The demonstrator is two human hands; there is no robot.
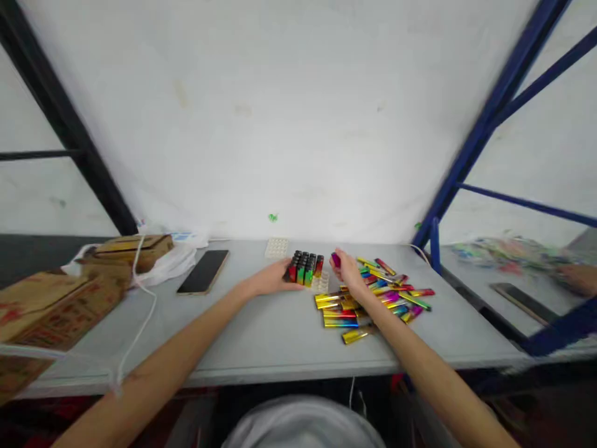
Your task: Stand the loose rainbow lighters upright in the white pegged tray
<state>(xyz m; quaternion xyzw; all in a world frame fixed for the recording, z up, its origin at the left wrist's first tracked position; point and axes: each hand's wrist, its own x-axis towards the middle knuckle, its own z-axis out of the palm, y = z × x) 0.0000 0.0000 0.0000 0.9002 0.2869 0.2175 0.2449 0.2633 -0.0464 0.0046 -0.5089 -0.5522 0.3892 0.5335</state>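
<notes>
My left hand (275, 278) is closed around the left side of a block of upright lighters (304, 269) with black tops and red, green and yellow bodies. The block stands in a pale plastic tray (320, 284), whose right end shows bare round sockets. Just right of it, my right hand (347, 270) pinches a purple lighter (335, 259), mostly hidden by the fingers. Beneath and beside my right forearm lies a loose pile of shiny lighters (340, 315) in gold, red, blue, green and purple.
Behind the block lies another pale socketed tray (277, 247). A phone (203, 272) rests to the left, near cardboard boxes (69, 305), a white bag (170, 264) and a white cable (148, 311). Blue frame bars (480, 137) rise at right, beyond which another person's hand (578, 278) shows.
</notes>
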